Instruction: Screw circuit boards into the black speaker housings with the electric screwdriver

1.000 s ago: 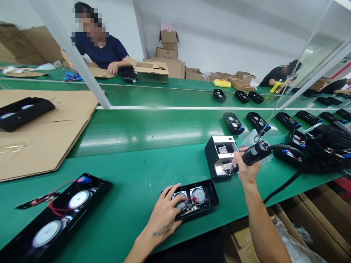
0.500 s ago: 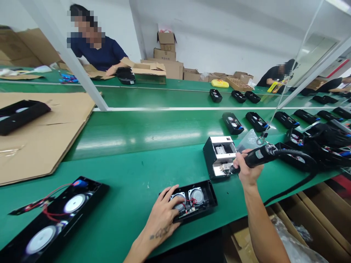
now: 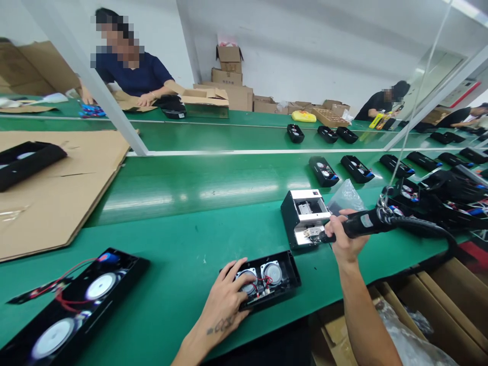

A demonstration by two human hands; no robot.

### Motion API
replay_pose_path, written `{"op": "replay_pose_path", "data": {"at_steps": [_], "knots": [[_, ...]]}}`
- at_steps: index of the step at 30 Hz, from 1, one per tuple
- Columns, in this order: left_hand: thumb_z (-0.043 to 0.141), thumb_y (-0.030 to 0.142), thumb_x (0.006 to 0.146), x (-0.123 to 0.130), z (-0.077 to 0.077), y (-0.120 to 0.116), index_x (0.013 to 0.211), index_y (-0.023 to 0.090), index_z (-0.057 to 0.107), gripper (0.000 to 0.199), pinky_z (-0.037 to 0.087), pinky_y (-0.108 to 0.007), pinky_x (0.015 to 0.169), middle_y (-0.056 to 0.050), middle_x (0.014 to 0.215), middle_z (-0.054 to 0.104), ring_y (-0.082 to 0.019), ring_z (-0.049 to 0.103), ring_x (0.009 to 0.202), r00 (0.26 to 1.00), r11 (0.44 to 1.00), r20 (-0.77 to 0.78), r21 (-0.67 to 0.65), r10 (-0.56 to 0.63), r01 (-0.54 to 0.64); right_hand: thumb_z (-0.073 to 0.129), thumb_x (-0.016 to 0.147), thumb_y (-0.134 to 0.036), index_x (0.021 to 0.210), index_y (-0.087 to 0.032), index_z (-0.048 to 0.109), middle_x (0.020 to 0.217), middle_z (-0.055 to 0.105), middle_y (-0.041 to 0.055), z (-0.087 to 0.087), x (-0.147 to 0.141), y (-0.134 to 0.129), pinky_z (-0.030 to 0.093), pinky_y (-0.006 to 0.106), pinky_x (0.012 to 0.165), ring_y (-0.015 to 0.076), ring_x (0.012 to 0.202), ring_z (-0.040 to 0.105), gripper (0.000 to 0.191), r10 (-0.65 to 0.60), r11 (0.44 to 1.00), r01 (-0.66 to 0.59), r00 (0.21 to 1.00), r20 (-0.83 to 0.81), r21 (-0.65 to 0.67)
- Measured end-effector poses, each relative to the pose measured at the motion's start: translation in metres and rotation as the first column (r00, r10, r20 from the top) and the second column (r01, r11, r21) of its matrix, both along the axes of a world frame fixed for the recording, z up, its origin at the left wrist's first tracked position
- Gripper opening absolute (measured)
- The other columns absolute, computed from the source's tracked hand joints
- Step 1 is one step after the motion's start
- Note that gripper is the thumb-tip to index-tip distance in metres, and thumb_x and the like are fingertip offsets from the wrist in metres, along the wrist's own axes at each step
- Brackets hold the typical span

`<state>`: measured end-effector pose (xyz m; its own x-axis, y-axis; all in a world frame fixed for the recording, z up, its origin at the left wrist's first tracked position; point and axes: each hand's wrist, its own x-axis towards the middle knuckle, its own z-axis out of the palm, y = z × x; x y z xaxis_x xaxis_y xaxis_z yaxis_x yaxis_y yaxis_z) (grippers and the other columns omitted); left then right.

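My right hand [image 3: 347,239] is closed around a black electric screwdriver [image 3: 366,223], held nearly level. Its tip is at the front of a screw feeder [image 3: 305,218], a black and silver box on the bench; the exact contact is too small to tell. My left hand [image 3: 226,295] grips the left end of an open black speaker housing [image 3: 293,277], with fingers over its rim and inside. Two round speakers [image 3: 271,273] with red wires sit in the housing, the left one partly hidden by my fingers.
A larger-looking open speaker housing [image 3: 95,310] lies at left with wires trailing out. Cardboard [image 3: 57,203] lies behind it. More housings [image 3: 357,169] stand on the green belt and pile up at right. Boxes [image 3: 438,305] are below the bench edge. Co-workers [image 3: 133,76] sit opposite.
The screwdriver's rear end and cable have swung down and to the right, while its tip stays at the screw feeder. My left hand keeps its hold on the housing.
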<state>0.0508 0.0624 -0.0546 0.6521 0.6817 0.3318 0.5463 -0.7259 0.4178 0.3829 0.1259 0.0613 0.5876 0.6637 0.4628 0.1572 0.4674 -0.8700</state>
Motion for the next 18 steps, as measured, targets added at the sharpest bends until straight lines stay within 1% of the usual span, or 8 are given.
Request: {"op": "replay_pose_path", "data": {"at_steps": [4, 8, 11, 14, 16, 17, 18], "knots": [[0.099, 0.038, 0.072, 0.001, 0.0, 0.0, 0.076, 0.026, 0.074, 0.028, 0.029, -0.053, 0.13, 0.003, 0.127, 0.077, -0.036, 0.046, 0.153, 1.0, 1.0, 0.003, 0.0, 0.004, -0.004, 0.088, 0.082, -0.035, 0.1, -0.022, 0.06, 0.054, 0.059, -0.0114, 0.002, -0.001, 0.001, 0.047, 0.03, 0.051, 0.0118, 0.04, 0.051, 0.037, -0.004, 1.0, 0.005, 1.0, 0.012, -0.021], [0.099, 0.034, 0.071, 0.001, -0.001, -0.001, 0.076, 0.025, 0.073, 0.028, 0.027, -0.053, 0.131, 0.004, 0.127, 0.077, -0.036, 0.046, 0.154, 1.0, 1.0, 0.01, -0.015, 0.006, -0.006, 0.088, 0.083, -0.034, 0.103, -0.022, 0.06, 0.052, 0.056, -0.0123, 0.006, -0.002, -0.006, 0.046, 0.03, 0.051, 0.0121, 0.04, 0.051, 0.037, 0.058, 0.997, -0.058, 0.998, -0.016, -0.053], [0.097, 0.037, 0.073, 0.001, -0.001, -0.001, 0.076, 0.025, 0.073, 0.027, 0.028, -0.053, 0.13, 0.002, 0.127, 0.077, -0.036, 0.046, 0.153, 1.0, 1.0, 0.01, -0.007, 0.007, -0.007, 0.087, 0.083, -0.032, 0.105, -0.023, 0.06, 0.052, 0.055, -0.0125, 0.013, -0.005, -0.017, 0.045, 0.029, 0.051, 0.0125, 0.041, 0.051, 0.036, 0.116, 0.991, -0.118, 0.993, -0.029, -0.064], [0.096, 0.039, 0.076, 0.001, -0.001, 0.0, 0.074, 0.025, 0.072, 0.028, 0.028, -0.052, 0.13, 0.003, 0.128, 0.077, -0.035, 0.046, 0.153, 1.0, 1.0, 0.029, 0.002, 0.006, -0.006, 0.086, 0.084, -0.03, 0.105, -0.023, 0.061, 0.054, 0.055, -0.0116, 0.023, -0.009, -0.027, 0.044, 0.03, 0.051, 0.0125, 0.042, 0.051, 0.034, 0.142, 0.988, -0.144, 0.989, -0.041, -0.055], [0.097, 0.038, 0.075, 0.001, 0.0, 0.0, 0.074, 0.025, 0.072, 0.028, 0.028, -0.052, 0.129, 0.004, 0.128, 0.077, -0.035, 0.047, 0.152, 0.999, 1.0, 0.042, 0.003, 0.003, -0.003, 0.087, 0.084, -0.028, 0.107, -0.024, 0.061, 0.056, 0.055, -0.0113, 0.028, -0.011, -0.028, 0.043, 0.03, 0.05, 0.0127, 0.043, 0.049, 0.034, 0.146, 0.989, -0.146, 0.987, -0.06, 0.003], [0.098, 0.037, 0.073, 0.001, 0.0, 0.0, 0.075, 0.025, 0.072, 0.028, 0.028, -0.052, 0.129, 0.004, 0.127, 0.077, -0.036, 0.048, 0.152, 0.999, 1.0, 0.047, 0.003, 0.001, -0.001, 0.086, 0.085, -0.029, 0.109, -0.025, 0.061, 0.057, 0.055, -0.0115, 0.03, -0.01, -0.026, 0.042, 0.03, 0.05, 0.0127, 0.044, 0.047, 0.035, 0.134, 0.989, -0.129, 0.989, -0.063, 0.07], [0.099, 0.035, 0.071, 0.001, -0.001, 0.0, 0.074, 0.025, 0.072, 0.029, 0.028, -0.052, 0.129, 0.004, 0.127, 0.077, -0.036, 0.048, 0.152, 0.999, 1.0, 0.051, 0.003, 0.0, 0.0, 0.085, 0.086, -0.033, 0.111, -0.027, 0.06, 0.057, 0.054, -0.0118, 0.031, -0.009, -0.022, 0.041, 0.03, 0.05, 0.0128, 0.044, 0.044, 0.036, 0.098, 0.983, -0.087, 0.993, -0.062, 0.161]]}}
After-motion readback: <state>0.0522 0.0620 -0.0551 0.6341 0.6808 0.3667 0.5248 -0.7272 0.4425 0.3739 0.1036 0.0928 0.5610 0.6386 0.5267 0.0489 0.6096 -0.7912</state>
